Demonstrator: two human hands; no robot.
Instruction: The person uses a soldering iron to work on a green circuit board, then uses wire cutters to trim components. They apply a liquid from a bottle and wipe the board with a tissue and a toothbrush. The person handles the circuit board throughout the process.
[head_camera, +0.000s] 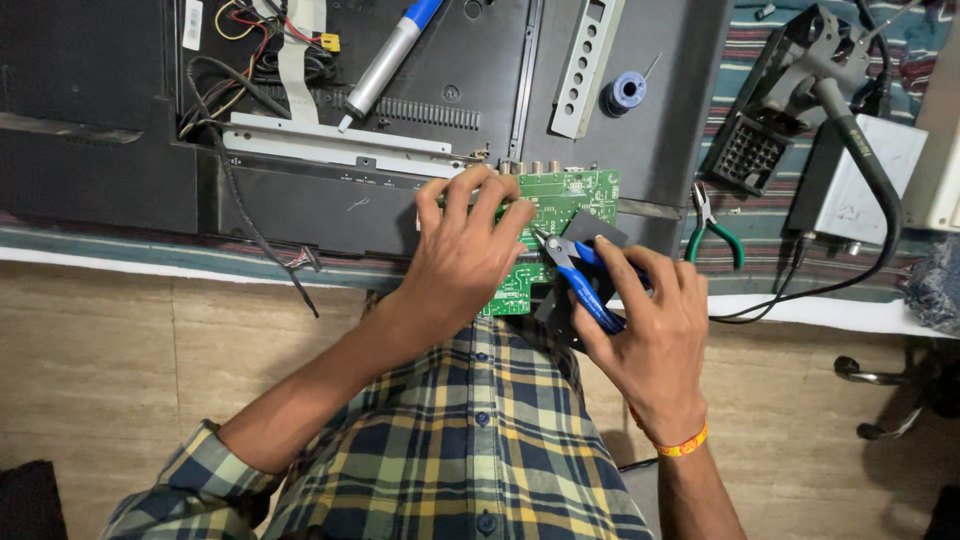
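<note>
Trimming at the green circuit board (560, 200); left hand (465, 255) fingers clamp its edge; right hand (650, 320) fingers grip blue cutters (580, 275); next needs precise nose placement.

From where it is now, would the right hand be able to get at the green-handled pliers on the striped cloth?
Probably yes. The green-handled pliers lie in the open just beside the right hand, with nothing between them. However, that hand already grips blue-handled cutters, so it would need to free itself first.

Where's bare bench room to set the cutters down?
Free: the striped cloth between the green-handled pliers and the grey box, and the dark panel at far left. Crowded: around the green board, where the left hand and the right hand with blue cutters work.
</note>
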